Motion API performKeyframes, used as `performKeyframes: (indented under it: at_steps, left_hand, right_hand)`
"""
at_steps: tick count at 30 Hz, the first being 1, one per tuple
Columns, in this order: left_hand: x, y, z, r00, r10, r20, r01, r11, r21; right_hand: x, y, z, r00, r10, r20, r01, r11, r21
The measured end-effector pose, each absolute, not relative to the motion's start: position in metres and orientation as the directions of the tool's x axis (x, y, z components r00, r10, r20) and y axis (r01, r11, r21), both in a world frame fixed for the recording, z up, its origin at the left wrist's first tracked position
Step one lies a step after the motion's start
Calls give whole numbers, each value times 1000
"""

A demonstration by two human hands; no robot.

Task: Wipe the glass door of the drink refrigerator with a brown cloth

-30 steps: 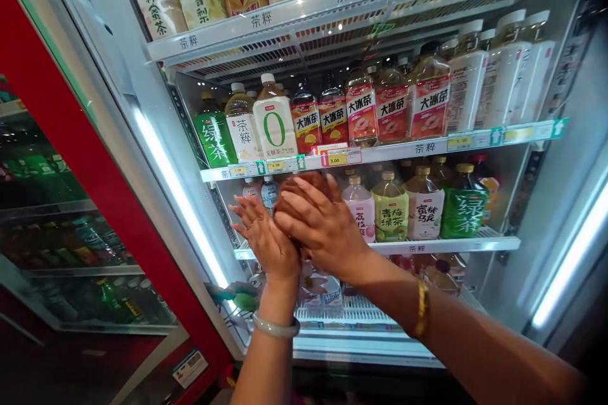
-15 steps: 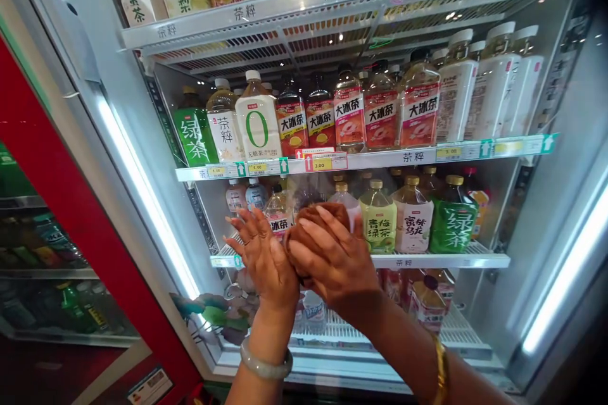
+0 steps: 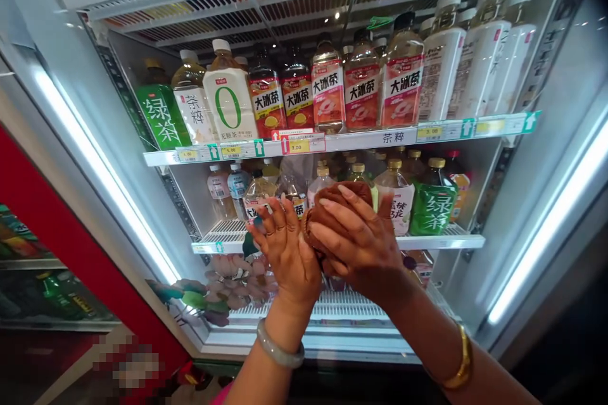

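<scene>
A crumpled brown cloth (image 3: pixel 331 193) is gripped in my right hand (image 3: pixel 368 243), whose fingers curl over it. My left hand (image 3: pixel 291 247) is raised just left of the cloth, palm forward and fingers spread, with nothing in it. Its thumb side is close against the cloth; whether they touch, I cannot tell. A pale bangle (image 3: pixel 279 348) circles my left wrist and a gold bangle (image 3: pixel 463 361) my right. Both hands are in front of the lower bottle shelf (image 3: pixel 441 242), hiding part of its bottles. Whether either palm presses on glass is unclear.
Behind my hands stands a lit drinks cooler with a shelf (image 3: pixel 351 140) of tea bottles. A green bottle (image 3: pixel 433 199) is at the right of the lower shelf. Pinkish flower shapes (image 3: pixel 237 281) show at lower left, beside a red frame (image 3: pixel 61 247).
Both hands, with the cloth in the right one, have moved rightward across the shelves. The view has tilted down and shifted, so the shelves appear higher and farther left.
</scene>
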State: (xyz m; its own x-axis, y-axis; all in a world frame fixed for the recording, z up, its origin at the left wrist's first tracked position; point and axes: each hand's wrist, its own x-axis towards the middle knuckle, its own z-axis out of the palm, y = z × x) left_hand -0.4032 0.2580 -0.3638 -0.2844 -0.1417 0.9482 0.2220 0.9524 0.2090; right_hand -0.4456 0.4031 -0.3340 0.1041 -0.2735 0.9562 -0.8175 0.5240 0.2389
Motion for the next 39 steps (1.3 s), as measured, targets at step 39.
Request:
performKeyframes:
  at_steps: [39]
  left_hand:
    - [-424,342,-362,-276,-38,960,333,934,133]
  right_hand:
    - [-457,486,-325,-65,67,996,-734,673,-93]
